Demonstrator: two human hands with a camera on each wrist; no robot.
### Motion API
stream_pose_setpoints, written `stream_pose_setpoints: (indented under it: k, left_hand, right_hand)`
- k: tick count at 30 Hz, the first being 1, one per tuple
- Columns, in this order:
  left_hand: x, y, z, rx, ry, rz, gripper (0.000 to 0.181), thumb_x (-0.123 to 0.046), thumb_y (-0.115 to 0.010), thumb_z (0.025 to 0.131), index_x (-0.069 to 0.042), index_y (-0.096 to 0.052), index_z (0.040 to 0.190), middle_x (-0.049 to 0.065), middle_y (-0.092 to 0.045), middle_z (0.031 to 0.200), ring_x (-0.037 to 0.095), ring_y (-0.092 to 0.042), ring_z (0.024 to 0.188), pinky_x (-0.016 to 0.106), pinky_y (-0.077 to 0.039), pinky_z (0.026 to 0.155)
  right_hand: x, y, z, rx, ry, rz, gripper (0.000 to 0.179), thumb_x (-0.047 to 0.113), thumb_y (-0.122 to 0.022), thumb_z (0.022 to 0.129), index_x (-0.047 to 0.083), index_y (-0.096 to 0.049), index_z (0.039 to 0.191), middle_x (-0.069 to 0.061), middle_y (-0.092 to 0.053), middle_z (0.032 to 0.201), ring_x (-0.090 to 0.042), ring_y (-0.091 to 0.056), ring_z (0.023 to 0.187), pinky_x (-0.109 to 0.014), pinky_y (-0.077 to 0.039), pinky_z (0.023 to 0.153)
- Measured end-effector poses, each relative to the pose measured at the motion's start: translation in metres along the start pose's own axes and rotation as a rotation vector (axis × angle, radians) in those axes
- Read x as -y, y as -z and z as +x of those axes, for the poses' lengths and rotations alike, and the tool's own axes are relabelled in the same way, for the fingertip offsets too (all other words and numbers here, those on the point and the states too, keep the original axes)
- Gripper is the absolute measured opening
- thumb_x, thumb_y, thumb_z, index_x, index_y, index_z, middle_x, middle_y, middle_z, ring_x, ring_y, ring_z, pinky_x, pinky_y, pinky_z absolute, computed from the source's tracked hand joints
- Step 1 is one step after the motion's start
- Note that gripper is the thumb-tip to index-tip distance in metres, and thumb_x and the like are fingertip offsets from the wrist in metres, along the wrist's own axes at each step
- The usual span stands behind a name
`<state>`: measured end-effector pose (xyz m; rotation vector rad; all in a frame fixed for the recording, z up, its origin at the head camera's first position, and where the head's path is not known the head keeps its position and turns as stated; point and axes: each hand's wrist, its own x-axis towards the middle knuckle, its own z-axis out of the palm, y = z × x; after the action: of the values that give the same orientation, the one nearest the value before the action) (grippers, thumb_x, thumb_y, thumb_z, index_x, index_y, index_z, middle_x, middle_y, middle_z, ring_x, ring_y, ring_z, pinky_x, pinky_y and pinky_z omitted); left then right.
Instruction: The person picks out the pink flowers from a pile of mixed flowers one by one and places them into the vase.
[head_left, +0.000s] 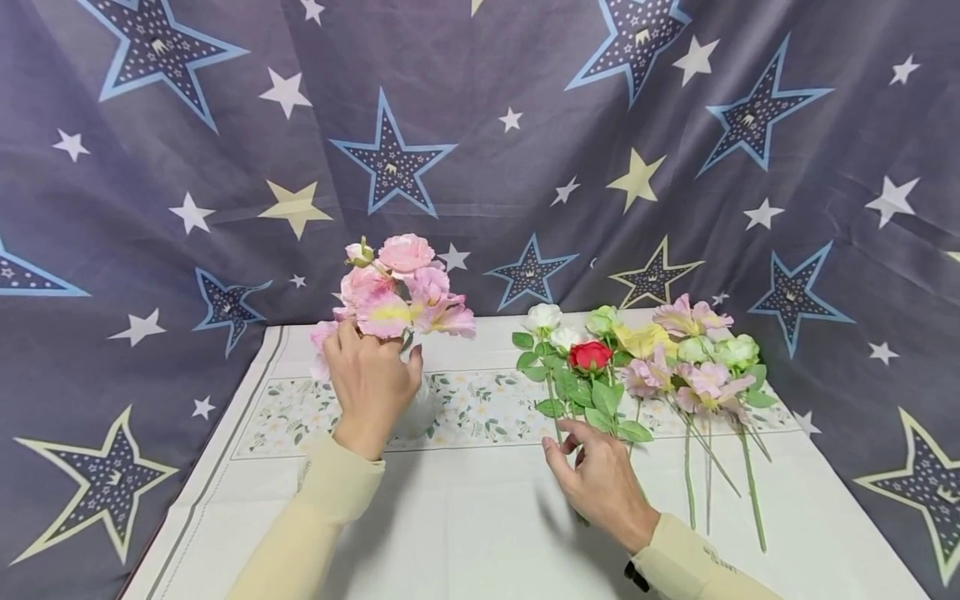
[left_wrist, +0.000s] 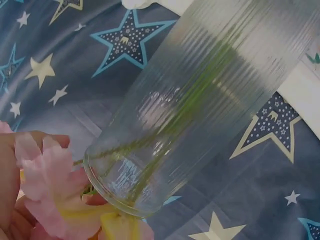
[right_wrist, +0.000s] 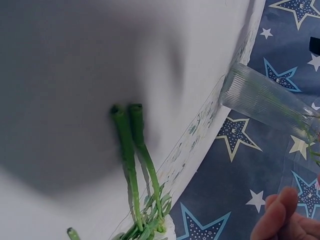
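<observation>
A ribbed clear glass vase [left_wrist: 200, 100] stands at the left of the table, green stems showing through its wall. Pink roses [head_left: 406, 252] and pink-and-yellow blossoms [head_left: 384, 312] rise above its rim. My left hand [head_left: 372, 375] is at the vase mouth, its fingers curled around a pink flower [left_wrist: 60, 190]; petals hide part of them. Lower right, my right hand [head_left: 600, 479] hovers by the stems of white roses [head_left: 543, 317] and a red rose [head_left: 590, 356], fingers loosely bent with nothing between them. Two thick green stems [right_wrist: 127, 150] show in the right wrist view.
Right of the red rose lie a yellow flower [head_left: 645, 340], pale green roses [head_left: 737, 352] and pink blossoms [head_left: 708, 385], stems toward the front. A floral-printed band crosses the white tablecloth [head_left: 465, 525]. Behind hangs a dark star-patterned curtain [head_left: 480, 125].
</observation>
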<state>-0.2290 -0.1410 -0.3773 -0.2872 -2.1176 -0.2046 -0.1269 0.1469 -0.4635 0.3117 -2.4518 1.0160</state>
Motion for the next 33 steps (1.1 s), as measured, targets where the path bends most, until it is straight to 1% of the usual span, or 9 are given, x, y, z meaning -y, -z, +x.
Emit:
stream_pose_setpoints:
  k: [2,4,9,13,19,23,28,31,33]
  left_hand:
    - [-0.001,0.002,-0.005,-0.016,-0.008,-0.021,0.028,-0.027,-0.082,0.079,-0.001,-0.075,0.076,0.02,-0.062,0.066,0.049,-0.053,0.1,0.059,-0.037,0.082]
    - [-0.001,0.003,-0.01,-0.05,-0.012,-0.046,0.027,-0.027,-0.083,0.079,-0.001,-0.075,0.082,0.02,-0.065,0.074,0.049,-0.054,0.108,0.061,-0.037,0.088]
    - [-0.004,0.004,-0.022,-0.181,-0.039,-0.109,0.024,-0.025,-0.081,0.078,-0.003,-0.072,0.082,0.017,-0.068,0.086,0.049,-0.054,0.119,0.064,-0.036,0.097]
    - [-0.008,0.006,-0.03,-0.257,-0.059,-0.162,0.022,-0.025,-0.077,0.079,-0.005,-0.071,0.087,0.015,-0.069,0.096,0.049,-0.055,0.122,0.068,-0.034,0.102]
    - [-0.018,0.008,-0.041,-0.321,-0.07,-0.23,0.024,-0.025,-0.078,0.079,-0.005,-0.077,0.094,0.011,-0.074,0.108,0.048,-0.056,0.119,0.068,-0.033,0.103]
    - [-0.025,0.007,-0.047,-0.333,-0.098,-0.242,0.021,-0.025,-0.077,0.081,-0.007,-0.077,0.091,0.009,-0.075,0.11,0.046,-0.058,0.112,0.066,-0.035,0.098]
    - [-0.034,0.003,-0.054,-0.307,-0.14,-0.269,0.021,-0.028,-0.073,0.086,-0.007,-0.077,0.091,0.01,-0.075,0.11,0.044,-0.061,0.104,0.062,-0.04,0.093]
    - [-0.039,-0.002,-0.061,-0.245,-0.14,-0.298,0.022,-0.028,-0.075,0.085,-0.007,-0.078,0.093,0.01,-0.076,0.107,0.041,-0.063,0.099,0.058,-0.045,0.087]
    - [-0.042,-0.005,-0.066,-0.181,-0.125,-0.332,0.023,-0.026,-0.079,0.081,-0.007,-0.078,0.095,0.011,-0.076,0.104,0.038,-0.064,0.095,0.054,-0.047,0.082]
  right_hand:
    - [0.0,0.0,0.0,-0.002,0.002,0.0,0.024,0.02,-0.076,0.093,0.005,-0.074,0.112,0.01,-0.064,0.076,-0.002,-0.054,0.055,-0.02,-0.046,0.049]
    - [0.0,0.0,0.0,-0.004,0.005,0.002,0.024,0.02,-0.076,0.093,0.005,-0.074,0.112,0.01,-0.063,0.076,-0.002,-0.054,0.054,-0.019,-0.046,0.049]
    - [-0.002,-0.001,0.002,-0.014,0.022,-0.009,0.024,0.019,-0.076,0.092,0.004,-0.074,0.111,0.009,-0.063,0.075,0.001,-0.051,0.053,-0.019,-0.045,0.048]
    - [-0.003,-0.002,0.002,-0.031,0.031,-0.019,0.023,0.018,-0.078,0.091,0.004,-0.075,0.109,0.008,-0.062,0.073,0.003,-0.05,0.054,-0.018,-0.044,0.048]
    - [-0.004,-0.001,0.004,-0.04,0.036,-0.031,0.022,0.019,-0.078,0.09,0.004,-0.075,0.106,0.007,-0.062,0.072,0.003,-0.051,0.054,-0.019,-0.045,0.049]
    - [-0.005,-0.001,0.006,-0.055,0.046,-0.052,0.023,0.019,-0.078,0.089,0.002,-0.075,0.105,0.007,-0.063,0.072,0.004,-0.051,0.053,-0.019,-0.045,0.048]
    - [-0.009,0.0,0.006,-0.065,0.051,-0.058,0.024,0.017,-0.08,0.088,0.0,-0.075,0.105,0.007,-0.062,0.072,0.004,-0.049,0.053,-0.019,-0.044,0.048]
    - [-0.01,0.002,0.006,-0.061,0.048,-0.051,0.024,0.017,-0.079,0.089,0.0,-0.075,0.106,0.006,-0.062,0.072,0.004,-0.049,0.053,-0.019,-0.043,0.047]
    - [-0.01,0.003,0.007,-0.058,0.044,-0.045,0.024,0.017,-0.078,0.09,0.001,-0.075,0.107,0.006,-0.062,0.072,0.005,-0.048,0.053,-0.019,-0.042,0.046]
